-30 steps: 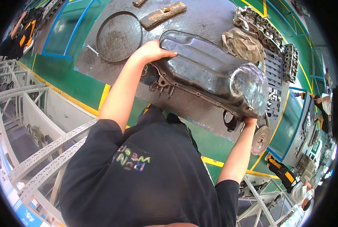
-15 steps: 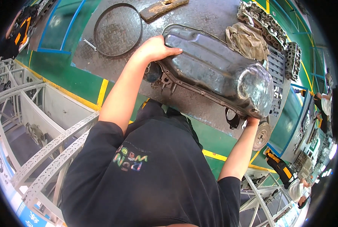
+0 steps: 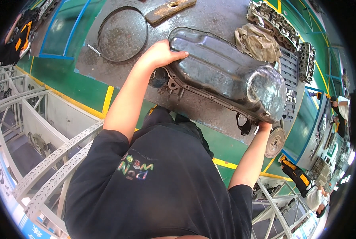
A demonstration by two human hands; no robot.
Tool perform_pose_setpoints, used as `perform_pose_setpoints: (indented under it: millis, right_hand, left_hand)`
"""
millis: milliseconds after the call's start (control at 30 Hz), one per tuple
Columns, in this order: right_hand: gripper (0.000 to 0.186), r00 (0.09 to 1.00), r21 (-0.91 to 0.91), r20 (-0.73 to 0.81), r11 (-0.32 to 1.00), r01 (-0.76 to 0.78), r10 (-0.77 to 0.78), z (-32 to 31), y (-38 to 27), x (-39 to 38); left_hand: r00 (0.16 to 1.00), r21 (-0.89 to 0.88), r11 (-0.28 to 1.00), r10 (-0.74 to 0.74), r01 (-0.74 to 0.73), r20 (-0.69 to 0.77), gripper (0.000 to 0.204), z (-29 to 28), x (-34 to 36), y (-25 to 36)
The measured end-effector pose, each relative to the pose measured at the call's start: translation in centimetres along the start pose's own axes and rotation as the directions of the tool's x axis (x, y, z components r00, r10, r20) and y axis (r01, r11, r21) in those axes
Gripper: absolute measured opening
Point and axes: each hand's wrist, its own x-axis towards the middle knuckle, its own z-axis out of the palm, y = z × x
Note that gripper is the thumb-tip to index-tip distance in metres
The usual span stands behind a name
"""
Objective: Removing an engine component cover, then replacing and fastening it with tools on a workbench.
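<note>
what shifted: over the last second, very little; the view slid a touch, while my left hand (image 3: 160, 55) and right hand (image 3: 264, 126) kept their places on the dark metal pan (image 3: 221, 65).
what it means: the work looks to be at a steady hold, with no regrip or release to see.
pan: right between my hands, bulging side up, its bolt-holed rim facing me; whether it is joined to the dark parts (image 3: 158, 78) showing below its left end, i can't tell.
left fingers: thumb spread out flat on the pan's left end, the others wrapped past its edge and out of sight, so that end is caught between them.
right fingers: tucked under the pan's near right corner (mostly hidden, so spread or pressed together, i can't tell).
toothed ring (image 3: 147, 34): beyond the pan's left end, on the metal plate (image 3: 221, 16), with a spanner (image 3: 93, 50) farther left of the pan.
wooden block (image 3: 168, 12): past the pan's far left corner.
cloth (image 3: 257, 43): crumpled just beyond the pan's far right side.
round disc (image 3: 276, 143): just off the pan's near right corner.
</note>
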Motion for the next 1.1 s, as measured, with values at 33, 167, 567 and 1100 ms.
perform_pose_setpoints:
  millis: [33, 167, 567, 1100]
  right_hand:
    - [0.051, 1.0, -0.03, -0.004, 0.999, 0.017, -0.017, 0.1, 0.1, 0.0]
    - [0.051, 0.991, -0.176, 0.004, 0.975, 0.136, -0.137, 0.5, 0.3, 0.2]
    - [0.051, 0.988, 0.611, -0.135, 0.791, 0.019, 0.08, 1.7, -4.4, 0.7]
    - [0.057, 0.946, 0.92, 0.112, 0.327, -0.214, 0.305, -0.7, -12.2, 0.8]
  left_hand:
    - [1.0, 0.006, 1.0, -0.006, 0.006, 0.021, 0.073, -0.2, -0.1, 0.3]
    - [0.998, 0.085, 0.996, -0.044, 0.039, 0.055, 0.073, -0.6, -0.3, 1.1]
    - [1.0, 0.033, 0.999, -0.005, 0.005, -0.014, 0.078, -0.7, -1.0, 1.2]
    - [0.995, 0.059, 0.996, -0.06, 0.066, -0.084, 0.085, 0.2, -0.8, 1.3]
